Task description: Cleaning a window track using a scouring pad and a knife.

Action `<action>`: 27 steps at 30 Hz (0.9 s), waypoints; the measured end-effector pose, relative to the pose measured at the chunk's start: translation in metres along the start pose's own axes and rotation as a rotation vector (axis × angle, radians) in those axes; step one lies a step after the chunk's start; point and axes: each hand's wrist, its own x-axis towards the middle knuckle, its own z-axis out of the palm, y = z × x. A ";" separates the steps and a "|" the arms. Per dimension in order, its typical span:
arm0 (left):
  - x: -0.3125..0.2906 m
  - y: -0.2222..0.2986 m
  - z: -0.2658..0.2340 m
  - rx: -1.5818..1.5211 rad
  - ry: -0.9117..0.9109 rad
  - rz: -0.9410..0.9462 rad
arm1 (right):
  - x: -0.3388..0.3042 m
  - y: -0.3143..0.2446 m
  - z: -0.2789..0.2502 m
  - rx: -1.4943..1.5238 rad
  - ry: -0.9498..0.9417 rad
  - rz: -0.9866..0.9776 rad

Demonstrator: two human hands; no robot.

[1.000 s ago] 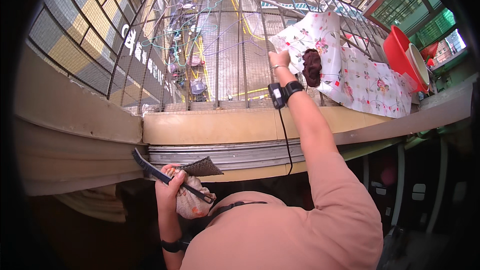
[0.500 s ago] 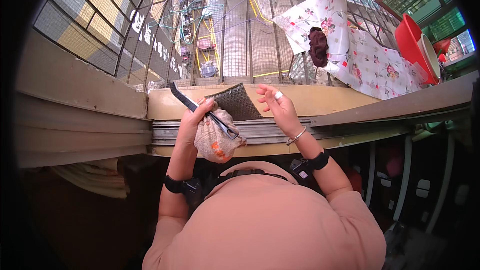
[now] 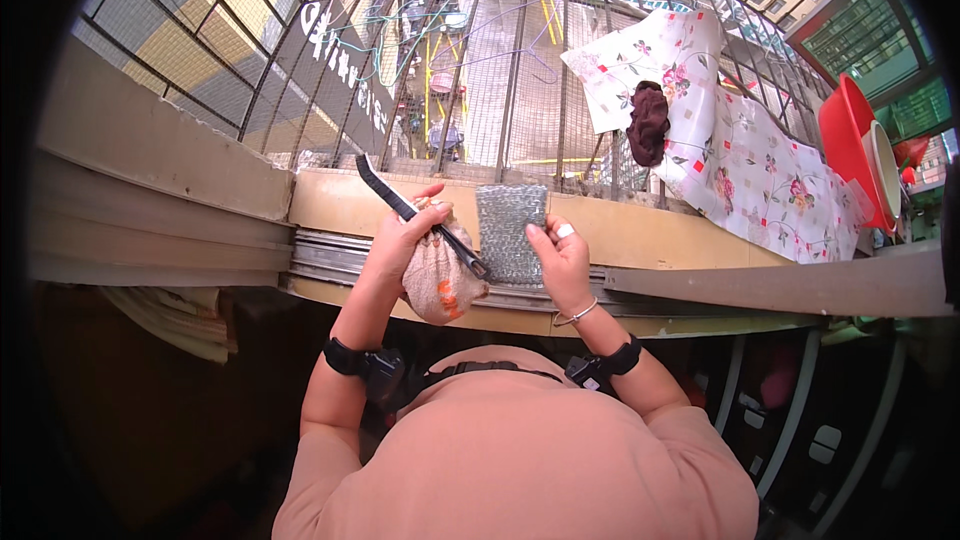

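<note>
Here the left hand (image 3: 396,240) grips brush and bundle together: the slim dark brush (image 3: 403,207) aims its curved, bristled head between ten and eleven o'clock, handle between four and five, slanting across the soft, rounded, orange-marked beige cloth (image 3: 430,280). The right hand (image 3: 562,260) pinches a coarse grey-green rectangular pad (image 3: 510,230) along its three-o'clock edge, long axis twelve to six, brush handle just beside it. Tan sill (image 3: 620,225) behind; bars (image 3: 510,80) at twelve, floral sheet (image 3: 745,145) at two.
</note>
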 end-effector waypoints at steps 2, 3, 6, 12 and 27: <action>0.022 0.014 0.009 0.077 0.004 0.019 | 0.003 0.005 -0.014 0.008 0.081 0.006; 0.030 0.026 0.021 0.086 0.023 0.056 | 0.003 0.008 -0.019 0.010 0.085 0.001; 0.088 0.038 0.037 0.144 -0.041 0.159 | -0.006 0.007 -0.030 -0.038 0.174 -0.012; 0.216 0.066 0.085 0.243 -0.117 0.166 | -0.029 0.001 -0.030 -0.052 0.323 -0.010; 0.334 0.055 0.066 0.538 -0.058 0.115 | -0.037 -0.003 -0.023 -0.119 0.353 0.003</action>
